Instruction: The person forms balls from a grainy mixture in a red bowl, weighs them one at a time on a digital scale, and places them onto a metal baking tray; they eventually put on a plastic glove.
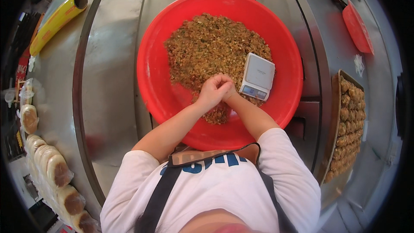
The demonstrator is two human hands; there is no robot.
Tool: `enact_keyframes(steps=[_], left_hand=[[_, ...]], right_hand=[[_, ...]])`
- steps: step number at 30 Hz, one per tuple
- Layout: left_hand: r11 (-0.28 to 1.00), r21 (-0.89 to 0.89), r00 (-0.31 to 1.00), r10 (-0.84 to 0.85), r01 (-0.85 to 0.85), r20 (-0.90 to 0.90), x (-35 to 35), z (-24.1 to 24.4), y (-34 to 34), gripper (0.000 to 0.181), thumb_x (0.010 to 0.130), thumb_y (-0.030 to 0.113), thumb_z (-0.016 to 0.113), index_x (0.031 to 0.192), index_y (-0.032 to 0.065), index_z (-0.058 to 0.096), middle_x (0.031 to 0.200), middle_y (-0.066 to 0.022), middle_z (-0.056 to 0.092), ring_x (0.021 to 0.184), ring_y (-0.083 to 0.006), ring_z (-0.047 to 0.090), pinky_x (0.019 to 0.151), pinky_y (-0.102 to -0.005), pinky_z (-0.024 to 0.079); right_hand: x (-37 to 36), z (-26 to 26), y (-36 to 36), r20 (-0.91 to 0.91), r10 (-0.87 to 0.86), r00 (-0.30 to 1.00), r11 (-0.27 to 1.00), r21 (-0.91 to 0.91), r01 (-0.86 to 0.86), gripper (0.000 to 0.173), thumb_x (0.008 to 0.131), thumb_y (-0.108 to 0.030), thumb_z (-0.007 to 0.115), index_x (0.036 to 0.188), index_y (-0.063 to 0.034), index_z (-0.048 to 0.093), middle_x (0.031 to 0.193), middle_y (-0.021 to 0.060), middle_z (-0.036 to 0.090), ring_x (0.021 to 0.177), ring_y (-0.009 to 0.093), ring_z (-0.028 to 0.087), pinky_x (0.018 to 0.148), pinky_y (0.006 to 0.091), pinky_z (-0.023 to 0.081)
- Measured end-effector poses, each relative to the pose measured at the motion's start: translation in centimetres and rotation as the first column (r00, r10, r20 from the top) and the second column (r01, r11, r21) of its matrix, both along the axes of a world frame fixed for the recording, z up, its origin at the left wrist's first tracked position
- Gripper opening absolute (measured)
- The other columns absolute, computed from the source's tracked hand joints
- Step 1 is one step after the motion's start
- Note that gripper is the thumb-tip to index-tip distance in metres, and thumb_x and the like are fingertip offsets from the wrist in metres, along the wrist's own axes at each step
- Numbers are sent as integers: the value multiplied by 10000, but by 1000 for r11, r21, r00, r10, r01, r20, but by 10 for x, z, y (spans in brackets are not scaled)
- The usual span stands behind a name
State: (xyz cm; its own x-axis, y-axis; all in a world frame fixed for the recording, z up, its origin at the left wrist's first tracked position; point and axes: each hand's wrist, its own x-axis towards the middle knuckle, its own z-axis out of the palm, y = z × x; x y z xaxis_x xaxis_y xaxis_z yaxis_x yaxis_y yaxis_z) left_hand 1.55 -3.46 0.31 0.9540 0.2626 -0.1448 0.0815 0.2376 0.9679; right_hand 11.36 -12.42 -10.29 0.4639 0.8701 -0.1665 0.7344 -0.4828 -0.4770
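Both of my hands are pressed together above a big red plastic basin point(155, 81), near its middle. My left hand point(212, 89) lies over my right hand point(229, 91), with its fingers curled around. Whatever may be between the palms is hidden. Beneath them, a crumbly brown filling mixture point(216, 45) with nut pieces and green bits covers much of the basin floor. A white digital kitchen scale point(258, 74) rests tilted on the mixture, just right of my hands. Its weighing plate carries nothing, and its display is lit.
On the right-hand steel counter are a metal tray point(334, 129) with rows of filling balls point(347, 126) and a red plastic bowl point(357, 27). The left steel table point(61, 103) holds a yellow roll point(58, 22) and bagged round breads point(55, 168) along its edge.
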Motion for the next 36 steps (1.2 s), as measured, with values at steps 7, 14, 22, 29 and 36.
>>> enact_keyframes(steps=[7, 14, 22, 29, 36], left_hand=[[789, -240, 786, 426, -565, -448, 3, -17, 29, 404, 950, 356, 533, 1271, 112, 503, 1035, -22, 563, 898, -127, 516, 796, -409, 458], [352, -885, 940, -41, -304, -340, -1, -25, 49, 622, 940, 624, 350, 1252, 112, 513, 1318, -154, 521, 1213, -304, 504, 1040, -481, 386], [822, -421, 865, 160, -383, -476, 2, -21, 29, 472, 974, 497, 430, 1259, 133, 523, 1230, -111, 591, 1160, -248, 546, 951, -425, 456], [570, -708, 889, 93, -416, -448, 0, -20, 38, 661, 951, 657, 235, 1287, 152, 499, 1168, -21, 633, 1023, -193, 611, 855, -415, 483], [550, -834, 928, -284, -46, -239, -12, -10, 37, 851, 835, 827, 157, 1350, 226, 467, 1397, -85, 472, 1277, -296, 445, 1053, -536, 325]], right_hand=[[-19, 62, 18, -117, -424, 898, 847, 300, 439, 411, 787, -367, 687, 1001, -31, 585, 1012, 189, 638, 952, 363, 610, 815, 437, 488], [-59, 98, 40, 81, -294, 952, 757, 628, 180, 281, 856, -250, 601, 1045, -43, 584, 1070, 156, 573, 1057, 354, 504, 956, 460, 371], [-49, 136, 31, -75, -330, 941, 757, 574, 312, 313, 880, -194, 552, 1163, -76, 614, 1283, 189, 521, 1191, 346, 480, 980, 435, 408], [-16, 78, 20, -171, -372, 912, 723, 563, 401, 234, 909, -244, 563, 970, -48, 675, 1005, 142, 678, 907, 344, 625, 810, 418, 496], [-37, 110, 34, 47, -328, 943, 682, 703, 202, 307, 824, -231, 684, 596, -68, 559, 663, 92, 552, 620, 289, 587, 554, 402, 469]])
